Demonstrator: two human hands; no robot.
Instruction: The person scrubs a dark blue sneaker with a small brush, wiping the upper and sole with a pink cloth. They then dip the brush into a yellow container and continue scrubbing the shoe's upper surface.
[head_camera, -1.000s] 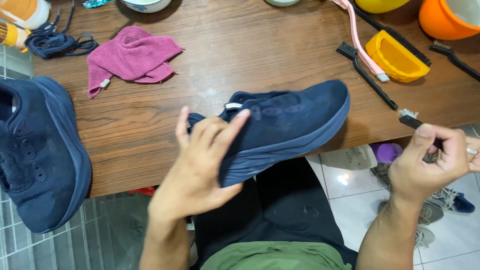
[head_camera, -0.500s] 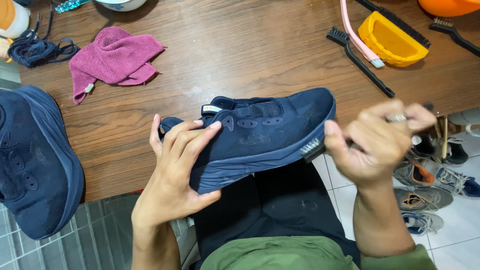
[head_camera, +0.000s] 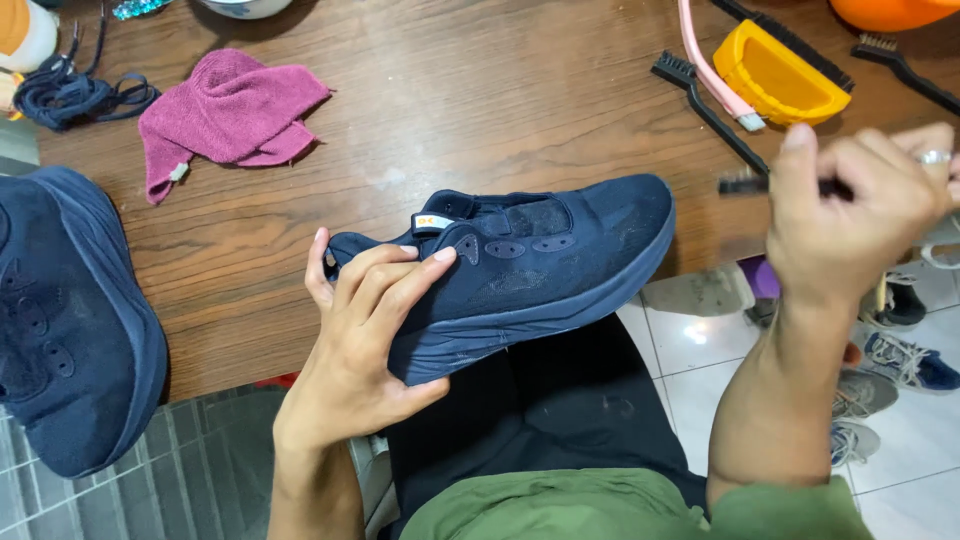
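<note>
My left hand (head_camera: 365, 340) grips the heel end of a dark navy sneaker (head_camera: 540, 255), held on its side over the front edge of the wooden table (head_camera: 420, 120), toe pointing right. My right hand (head_camera: 860, 200) is raised to the right of the toe, closed around a small black brush (head_camera: 742, 184) whose bristle head sticks out to the left, a short gap from the shoe. A ring shows on one finger.
The matching navy sneaker (head_camera: 65, 320) lies at the table's left edge. A pink cloth (head_camera: 225, 110) and dark laces (head_camera: 70, 95) lie at the back left. Black brushes (head_camera: 700, 100), a pink-handled brush (head_camera: 710, 65) and a yellow brush (head_camera: 775, 70) lie back right. Shoes (head_camera: 900, 350) sit on the tiled floor.
My right hand with the brush came in against the toe of the sneaker, then pulled away up and to the right. The sneaker stays in my left hand.
</note>
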